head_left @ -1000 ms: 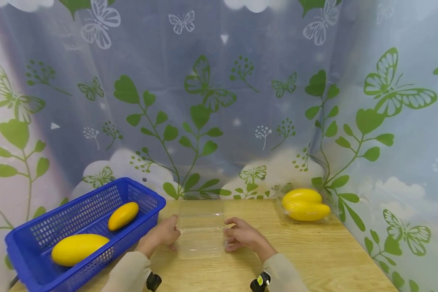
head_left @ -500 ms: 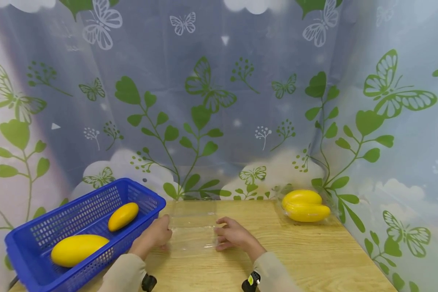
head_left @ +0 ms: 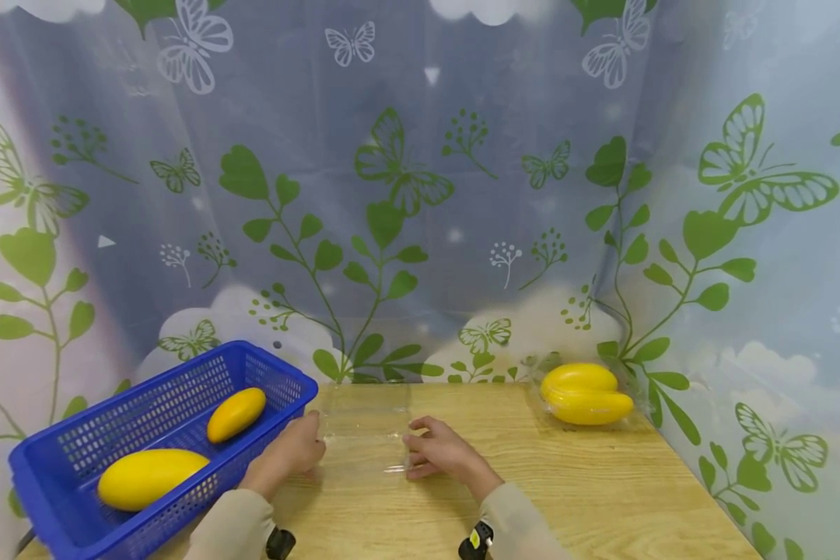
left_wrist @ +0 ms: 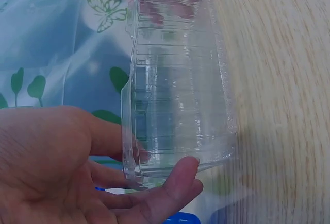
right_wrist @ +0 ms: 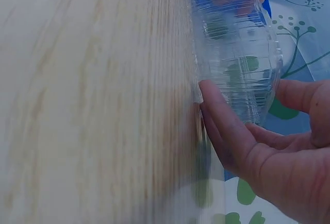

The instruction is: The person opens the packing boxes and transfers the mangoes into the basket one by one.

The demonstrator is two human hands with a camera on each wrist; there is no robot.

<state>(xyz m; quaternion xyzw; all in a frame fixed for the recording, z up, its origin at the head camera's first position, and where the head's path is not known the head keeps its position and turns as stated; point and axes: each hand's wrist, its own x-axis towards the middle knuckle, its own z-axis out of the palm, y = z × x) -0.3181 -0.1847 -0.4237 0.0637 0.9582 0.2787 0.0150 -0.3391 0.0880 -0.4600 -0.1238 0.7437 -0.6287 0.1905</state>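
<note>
A clear plastic clamshell container (head_left: 365, 447) lies at the middle of the wooden table, its lid raised at the back. Its ribbed walls show in the left wrist view, where the see-through container (left_wrist: 180, 100) stands close over the wood. My left hand (head_left: 292, 449) grips the left end, thumb over the rim and fingers against the end wall. At the opposite end my right hand (head_left: 446, 453) holds the container likewise, with fingertips low near the tabletop and the thumb at the rim in the right wrist view.
A blue plastic basket (head_left: 259, 459) stands at the left with two yellow mango-like fruits (head_left: 152, 476) inside. Further right, yellow fruits (head_left: 588, 406) sit in another clear pack (head_left: 637, 381) by the back edge of the table (head_left: 574, 498). A patterned curtain (head_left: 420, 257) hangs behind.
Both hands have slid the clear container to the left across the table, mostly in the first half second. The basket and the fruits have stayed where they were.
</note>
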